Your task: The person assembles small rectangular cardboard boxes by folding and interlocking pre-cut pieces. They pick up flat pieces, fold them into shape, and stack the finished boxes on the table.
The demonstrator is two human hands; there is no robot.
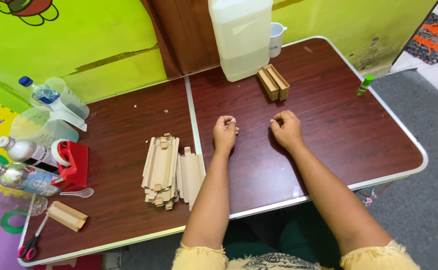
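Both hands rest on the dark brown folding table (339,125). The left hand (225,132) is curled into a loose fist, holding nothing visible. The right hand (287,129) is likewise curled shut and empty. A pile of pale wooden strips (171,172) lies at 8 o'clock from the left hand, well apart. Two brown wooden trough pieces (274,82) lie at 12 o'clock from the right hand, beside a translucent plastic jug (241,37)

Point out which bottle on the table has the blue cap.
The clear plastic bottle at the far left edge, lying against the measuring jug. The two silvery bottles nearer the red tape dispenser have white caps.
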